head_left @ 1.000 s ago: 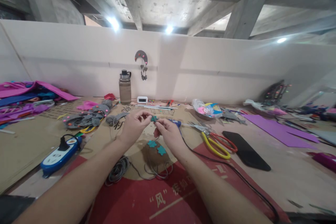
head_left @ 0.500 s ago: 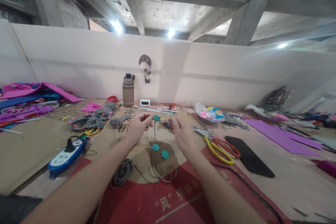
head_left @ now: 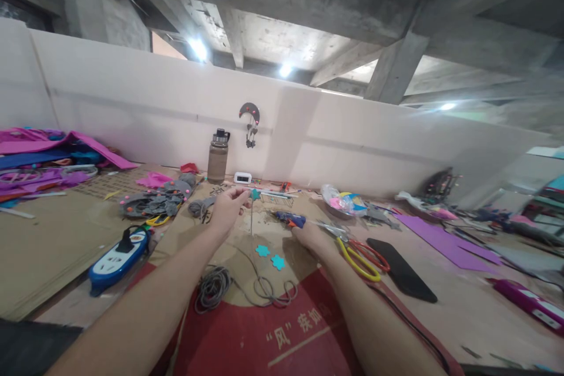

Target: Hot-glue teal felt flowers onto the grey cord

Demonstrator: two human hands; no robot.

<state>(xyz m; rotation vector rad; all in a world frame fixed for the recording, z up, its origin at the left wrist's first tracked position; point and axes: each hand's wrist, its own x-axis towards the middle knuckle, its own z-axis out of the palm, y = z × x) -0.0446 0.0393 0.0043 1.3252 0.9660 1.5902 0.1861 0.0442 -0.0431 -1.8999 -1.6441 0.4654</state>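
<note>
My left hand [head_left: 227, 210] is raised over the cardboard and pinches a thin wire stem with a small teal foam flower [head_left: 254, 194] at its top. My right hand [head_left: 311, 235] rests low on the table, its fingers closed round the handle of a blue glue gun [head_left: 289, 220]. Two more teal flowers [head_left: 270, 256] lie flat between my forearms. A coil of grey wire [head_left: 214, 286] and loose wire loops [head_left: 274, 294] lie nearer to me on the red mat.
Yellow and red scissors [head_left: 362, 256] and a black phone [head_left: 400, 270] lie right of my right hand. A blue power strip [head_left: 117, 255] sits at the left, grey felt pieces [head_left: 152, 202] behind it. A bottle [head_left: 219, 155] and small clock [head_left: 242, 177] stand by the white wall.
My hands have parted. The right hand let go of the flower and dropped to the glue gun on the table. The left hand kept the flower and moved slightly forward.
</note>
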